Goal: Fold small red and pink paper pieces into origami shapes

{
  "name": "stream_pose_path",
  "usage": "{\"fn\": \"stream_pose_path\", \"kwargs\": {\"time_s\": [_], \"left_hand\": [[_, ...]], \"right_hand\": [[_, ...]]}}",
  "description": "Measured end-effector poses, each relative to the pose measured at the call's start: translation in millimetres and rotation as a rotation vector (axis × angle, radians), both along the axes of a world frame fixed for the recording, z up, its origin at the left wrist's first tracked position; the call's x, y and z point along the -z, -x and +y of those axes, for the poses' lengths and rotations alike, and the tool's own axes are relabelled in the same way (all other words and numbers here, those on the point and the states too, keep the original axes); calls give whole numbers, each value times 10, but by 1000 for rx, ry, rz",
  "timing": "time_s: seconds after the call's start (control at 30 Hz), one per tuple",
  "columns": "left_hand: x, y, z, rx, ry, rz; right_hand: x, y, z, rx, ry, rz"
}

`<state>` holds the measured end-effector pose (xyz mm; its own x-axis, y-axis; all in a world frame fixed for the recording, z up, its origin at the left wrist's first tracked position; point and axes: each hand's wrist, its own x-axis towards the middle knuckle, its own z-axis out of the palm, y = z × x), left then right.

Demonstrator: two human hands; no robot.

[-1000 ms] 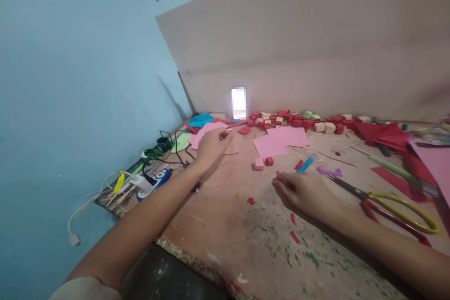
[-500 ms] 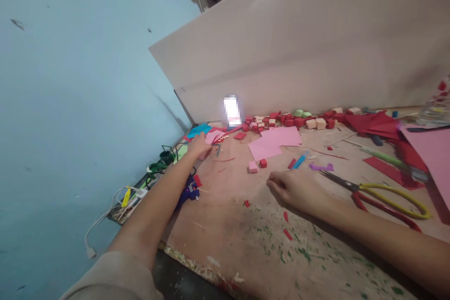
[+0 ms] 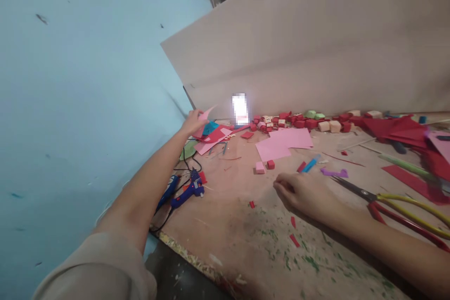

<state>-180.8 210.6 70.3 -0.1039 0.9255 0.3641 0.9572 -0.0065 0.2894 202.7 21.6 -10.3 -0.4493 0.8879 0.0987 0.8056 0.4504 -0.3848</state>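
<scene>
At the far left of the table, my left hand [image 3: 192, 121] pinches a pink paper piece [image 3: 206, 114], lifted above a pile of coloured paper [image 3: 218, 137]. My right hand [image 3: 294, 189] rests closed on the table at the centre right; whatever its curled fingers hold, if anything, is hidden. Beyond it stand a small pink block [image 3: 259, 168] and a small red block [image 3: 270, 164]. A blue cutter-like tool [image 3: 311, 164] and a purple strip [image 3: 333, 173] lie beyond the right hand, with open scissors [image 3: 369, 195] to its right.
A blue glue gun [image 3: 190, 190] with black cable lies near the left edge. A bright phone [image 3: 240, 109] leans at the back board [image 3: 302, 47]. Many small blocks [image 3: 309, 123] line the back, beside red paper [image 3: 397, 127]. Pink sheets [image 3: 281, 143] lie in the middle.
My left hand has risen and shifted away from me with a pink piece lifted off the pile. The view has turned left, showing more of the glue gun. My right hand keeps its closed pose.
</scene>
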Motion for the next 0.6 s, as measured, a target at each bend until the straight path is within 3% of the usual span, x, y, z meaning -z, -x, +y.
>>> {"fn": "stream_pose_path", "kwargs": {"time_s": [0.17, 0.3, 0.47, 0.6], "left_hand": [[256, -35, -26, 178, 124, 81], [325, -17, -31, 315, 235, 134], [374, 21, -54, 319, 307, 181], [467, -2, -100, 260, 264, 200]], "right_hand": [[33, 1, 15, -5, -47, -4], [28, 2, 14, 5, -33, -7], [23, -3, 17, -9, -4, 25], [14, -5, 15, -5, 12, 13]]}}
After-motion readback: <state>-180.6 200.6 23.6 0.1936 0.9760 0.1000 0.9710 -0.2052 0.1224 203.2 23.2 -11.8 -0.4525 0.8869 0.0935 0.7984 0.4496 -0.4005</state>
